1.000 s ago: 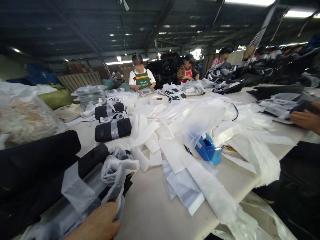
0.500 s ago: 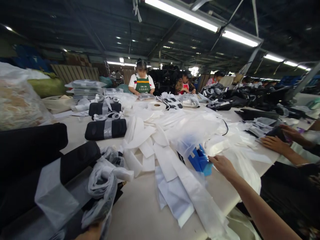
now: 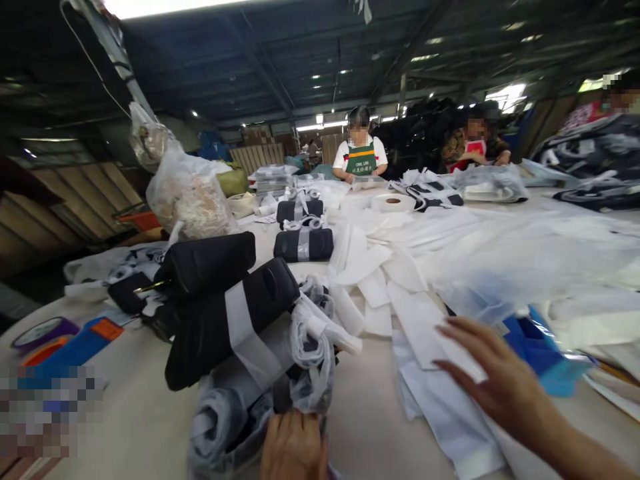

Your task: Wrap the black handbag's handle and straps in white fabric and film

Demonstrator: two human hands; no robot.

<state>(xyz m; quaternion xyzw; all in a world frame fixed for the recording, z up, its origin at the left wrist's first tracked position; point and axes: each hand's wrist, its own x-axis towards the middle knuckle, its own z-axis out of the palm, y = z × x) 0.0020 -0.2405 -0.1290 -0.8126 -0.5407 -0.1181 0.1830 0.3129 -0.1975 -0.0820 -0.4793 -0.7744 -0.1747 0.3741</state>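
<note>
My left hand point(image 3: 294, 445) sits at the bottom edge with its fingers curled down on a rolled black bundle point(image 3: 227, 327) banded with clear tape and trailing a grey plastic bag point(image 3: 313, 340). My right hand point(image 3: 493, 377) hovers open, fingers spread, over white paper strips point(image 3: 425, 333) lying on the table. A blue tape dispenser point(image 3: 543, 353) lies just right of that hand, partly under clear plastic film point(image 3: 510, 267).
More black taped rolls point(image 3: 303, 244) lie further back. A big plastic sack point(image 3: 187, 190) stands at the left. A tape roll point(image 3: 393, 201) lies mid-table. Tape rolls point(image 3: 43, 333) and a blue box point(image 3: 80, 343) are near left. People in aprons point(image 3: 361, 155) work at the far side.
The view has swung left. My right hand came off the blue dispenser and moved left over the white strips. My left hand stays on the black bundle.
</note>
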